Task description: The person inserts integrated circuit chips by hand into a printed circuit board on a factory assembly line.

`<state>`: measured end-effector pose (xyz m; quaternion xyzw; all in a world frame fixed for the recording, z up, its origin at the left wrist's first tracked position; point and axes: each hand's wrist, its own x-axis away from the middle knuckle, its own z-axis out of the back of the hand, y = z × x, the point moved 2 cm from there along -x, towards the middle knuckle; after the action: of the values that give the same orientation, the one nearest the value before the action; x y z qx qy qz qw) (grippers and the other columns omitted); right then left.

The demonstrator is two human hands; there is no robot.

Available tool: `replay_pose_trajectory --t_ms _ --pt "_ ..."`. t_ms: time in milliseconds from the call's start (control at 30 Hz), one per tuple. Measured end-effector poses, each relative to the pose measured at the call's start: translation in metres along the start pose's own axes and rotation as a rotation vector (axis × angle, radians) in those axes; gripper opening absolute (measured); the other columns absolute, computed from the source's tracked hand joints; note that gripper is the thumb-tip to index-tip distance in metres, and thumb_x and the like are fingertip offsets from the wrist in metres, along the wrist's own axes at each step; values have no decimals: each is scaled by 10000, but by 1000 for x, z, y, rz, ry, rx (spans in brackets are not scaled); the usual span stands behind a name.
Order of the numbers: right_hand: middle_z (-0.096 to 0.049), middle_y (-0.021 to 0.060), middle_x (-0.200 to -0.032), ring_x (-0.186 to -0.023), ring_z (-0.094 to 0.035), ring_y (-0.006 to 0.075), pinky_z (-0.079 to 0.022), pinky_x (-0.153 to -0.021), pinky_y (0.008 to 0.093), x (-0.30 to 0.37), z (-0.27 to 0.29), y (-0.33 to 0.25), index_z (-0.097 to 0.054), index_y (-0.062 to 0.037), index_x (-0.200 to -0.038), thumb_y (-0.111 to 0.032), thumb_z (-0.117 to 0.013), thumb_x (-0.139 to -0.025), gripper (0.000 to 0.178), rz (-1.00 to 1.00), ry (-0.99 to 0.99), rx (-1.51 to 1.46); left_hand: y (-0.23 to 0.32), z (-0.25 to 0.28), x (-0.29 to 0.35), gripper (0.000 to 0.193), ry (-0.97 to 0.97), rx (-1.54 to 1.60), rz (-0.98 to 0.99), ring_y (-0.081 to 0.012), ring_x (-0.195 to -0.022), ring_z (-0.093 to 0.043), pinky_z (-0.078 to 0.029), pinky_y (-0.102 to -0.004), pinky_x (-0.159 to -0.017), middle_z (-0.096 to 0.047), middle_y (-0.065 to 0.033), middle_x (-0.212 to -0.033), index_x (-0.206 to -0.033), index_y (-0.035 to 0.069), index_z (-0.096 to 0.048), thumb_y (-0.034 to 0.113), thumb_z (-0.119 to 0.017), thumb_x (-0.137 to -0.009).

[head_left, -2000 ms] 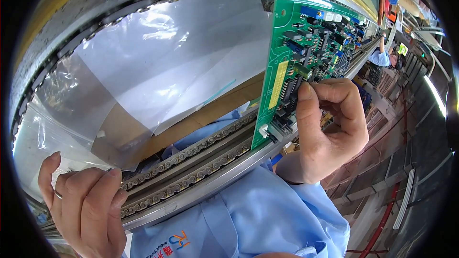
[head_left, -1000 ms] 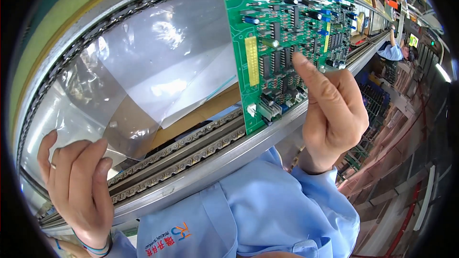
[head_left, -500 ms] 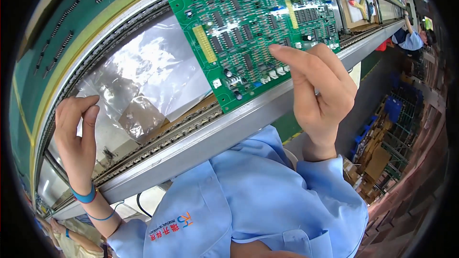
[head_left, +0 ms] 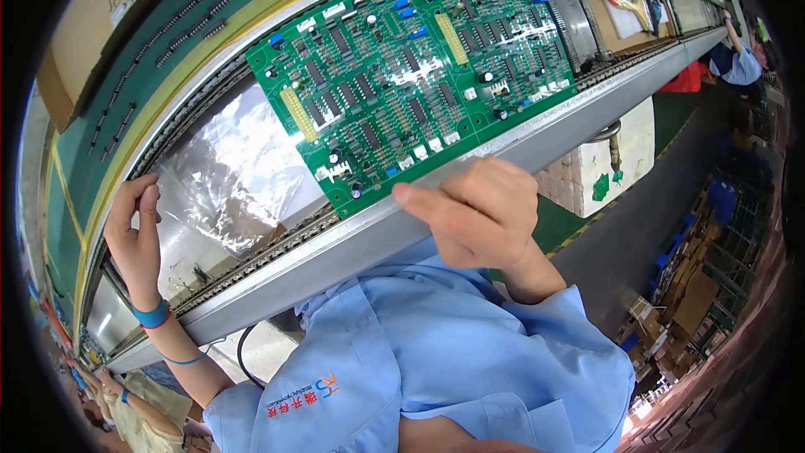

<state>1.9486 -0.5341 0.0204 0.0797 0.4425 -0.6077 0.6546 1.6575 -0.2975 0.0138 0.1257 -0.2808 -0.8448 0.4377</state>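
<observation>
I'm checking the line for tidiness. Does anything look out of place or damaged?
Only the clear plastic between the conveyor rails, left of the circuit board, stands out: it looks untidy because it is wrinkled. I see no spill or obvious damage, though glare hides some detail.

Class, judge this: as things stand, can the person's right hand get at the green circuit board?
Very likely yes: the right hand is at the metal rail along the near edge of the green circuit board, and nothing visible blocks the way.
</observation>
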Motion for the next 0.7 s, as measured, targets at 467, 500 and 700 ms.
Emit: replay_pose_trajectory --t_ms 467,500,700 --pt "-433 -65 -617 -477 -361 60 -233 -421 225 9 3 -1 -715 -123 -976 -98 -694 -616 362 88 -6 20 -11 -6 1 167 111 -121 35 -61 -559 -509 -399 -205 -512 -606 -29 -738 -1032 15 -668 127 -584 -941" --pt "-433 -65 -617 -477 -361 60 -233 -421 225 9 3 0 -715 -123 -976 -98 -694 -616 362 87 -7 22 -10 -6 1 169 117 -146 28 -61 -560 -509 -400 -205 -511 -611 -30 -743 -1035 15 -669 128 -585 -941" --pt "-429 -64 -615 -478 -355 56 -214 -425 227 9 0 -1 -715 -114 -953 -108 -702 -606 348 110 37 8 -10 -5 2 178 127 -139 35 -60 -567 -512 -407 -207 -512 -614 -27 -748 -1051 15 -666 129 -589 -940"
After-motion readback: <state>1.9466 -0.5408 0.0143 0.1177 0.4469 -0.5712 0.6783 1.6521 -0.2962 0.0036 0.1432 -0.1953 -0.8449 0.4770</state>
